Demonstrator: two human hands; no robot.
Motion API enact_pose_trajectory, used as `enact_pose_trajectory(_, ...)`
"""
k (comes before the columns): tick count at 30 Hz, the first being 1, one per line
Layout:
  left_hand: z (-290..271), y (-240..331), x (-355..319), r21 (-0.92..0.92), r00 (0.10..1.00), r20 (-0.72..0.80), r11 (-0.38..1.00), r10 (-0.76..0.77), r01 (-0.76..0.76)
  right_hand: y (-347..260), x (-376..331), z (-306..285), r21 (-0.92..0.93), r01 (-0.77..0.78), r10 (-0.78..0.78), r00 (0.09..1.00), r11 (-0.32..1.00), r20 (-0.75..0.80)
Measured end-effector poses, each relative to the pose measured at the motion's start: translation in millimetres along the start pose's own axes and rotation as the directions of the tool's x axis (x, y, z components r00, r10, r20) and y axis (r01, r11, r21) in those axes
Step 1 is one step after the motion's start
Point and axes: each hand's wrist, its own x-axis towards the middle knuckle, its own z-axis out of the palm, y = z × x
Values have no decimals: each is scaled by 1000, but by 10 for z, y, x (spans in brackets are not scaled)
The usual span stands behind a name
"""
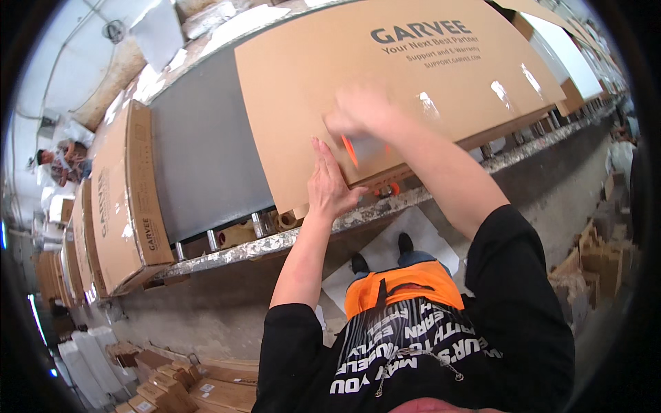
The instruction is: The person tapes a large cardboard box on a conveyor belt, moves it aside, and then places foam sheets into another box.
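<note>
A large flat cardboard box (296,82) with dark print lies before me on the conveyor. My left hand (327,184) rests on its near edge by the left corner, fingers stretched out and thumb apart. Just above and to the right, my right hand (361,113) is closed around an orange-edged tool (350,150), which is smeared by motion; its kind cannot be made out. Shiny strips of clear tape (428,104) show on the box's top towards the near side.
Dark conveyor belt (206,138) runs left to more closed boxes (122,199). Tape rolls (288,220) sit under the near rail. An open box with a white panel (561,55) stands at right. Another person (65,164) is far left. Cartons (172,392) are stacked lower left.
</note>
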Motion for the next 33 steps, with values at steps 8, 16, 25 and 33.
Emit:
enact_pose_trajectory(8, -158, -185, -28, 140, 975, 30, 965, 220, -222, -254, -1135, 869, -101, -129, 157, 920, 987, 359)
enact_pose_trajectory(16, -163, -93, -1, 227, 992, -31, 967, 126, -116, 389, -1559, 1045, -95, 286, -278, 956, 954, 90)
enact_pose_trajectory(25, -184, 947, -259, -925, 830, 370, -83, -418, 371, 1029, -1486, 210, 3, 731, -657, 614, 682, -437)
enact_pose_trajectory(33, -7, 1063, -322, -831, 465, -353, 500, -812, 243, 1487, -1251, -204, -37, 871, -866, 480, 489, -143)
